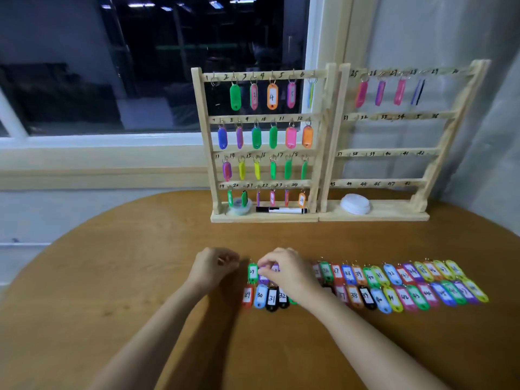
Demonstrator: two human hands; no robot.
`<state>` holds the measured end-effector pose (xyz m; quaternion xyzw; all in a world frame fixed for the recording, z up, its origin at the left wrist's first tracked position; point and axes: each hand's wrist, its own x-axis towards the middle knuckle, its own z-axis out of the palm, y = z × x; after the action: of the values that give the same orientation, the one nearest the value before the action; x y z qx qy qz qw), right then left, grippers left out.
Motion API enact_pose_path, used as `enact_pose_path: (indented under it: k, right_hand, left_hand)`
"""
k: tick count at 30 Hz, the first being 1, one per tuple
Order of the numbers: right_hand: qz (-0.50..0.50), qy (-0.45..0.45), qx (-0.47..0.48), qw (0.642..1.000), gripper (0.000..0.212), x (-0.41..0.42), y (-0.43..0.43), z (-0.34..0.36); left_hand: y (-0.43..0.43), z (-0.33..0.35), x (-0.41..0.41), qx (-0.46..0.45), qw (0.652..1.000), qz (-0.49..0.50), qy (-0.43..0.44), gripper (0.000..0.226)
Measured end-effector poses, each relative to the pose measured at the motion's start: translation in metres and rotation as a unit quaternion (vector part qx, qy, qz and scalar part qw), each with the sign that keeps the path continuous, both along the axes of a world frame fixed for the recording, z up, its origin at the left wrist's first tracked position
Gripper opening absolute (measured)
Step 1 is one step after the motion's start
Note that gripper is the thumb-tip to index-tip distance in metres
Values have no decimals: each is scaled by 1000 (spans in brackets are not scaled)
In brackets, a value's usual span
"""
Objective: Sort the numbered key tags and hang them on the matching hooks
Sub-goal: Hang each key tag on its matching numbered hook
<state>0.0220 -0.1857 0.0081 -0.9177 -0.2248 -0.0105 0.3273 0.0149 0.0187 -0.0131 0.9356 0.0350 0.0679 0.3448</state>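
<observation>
1. The counter [140, 263] carries two wooden racks. The left rack [206, 136] is hung through 24, the right rack [394, 151] only on 25 to 28.
2. Two rows of loose key tags [394, 285], numbered from 29 up, lie on the counter.
3. The right hand [284, 273] pinches a purple tag [263, 278] beside the green 29 tag [252, 273]. The left hand [215, 266] is curled, and I cannot tell whether it holds anything.
4. The step looks like picking up; next, the tag's ring must go onto its matching hook.
</observation>
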Motion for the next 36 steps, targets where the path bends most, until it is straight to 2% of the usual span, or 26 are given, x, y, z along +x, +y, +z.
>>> enact_pose_path:
  k: [6, 15, 19, 22, 25, 29, 36]
  right_hand:
    - [17, 8, -13, 1000, 20, -2, 8, -5]
    - [80, -13, -98, 992, 24, -5, 16, -4]
    - [59, -34, -94, 993, 13, -5, 20, -5]
    - [42, -19, -57, 997, 11, -3, 19, -6]
    - [20, -2, -19, 1000, 11, 1, 13, -2]
    - [5, -11, 14, 1000, 11, 8, -3, 10]
    - [-30, -35, 78, 996, 8, 23, -51, 50]
  left_hand:
    - [-12, -3, 18, 5, 999, -47, 6, 19]
    - [-14, -3, 21, 54, 996, -64, -7, 7]
    - [-11, -2, 18, 47, 997, -52, -7, 7]
    - [-9, 3, 16, 40, 998, -45, -4, 13]
    - [-9, 13, 16, 16, 999, -32, -4, 12]
    - [-15, 32, 19, -60, 998, -7, -4, 8]
    - [-51, 85, 22, -185, 982, -38, -2, 8]
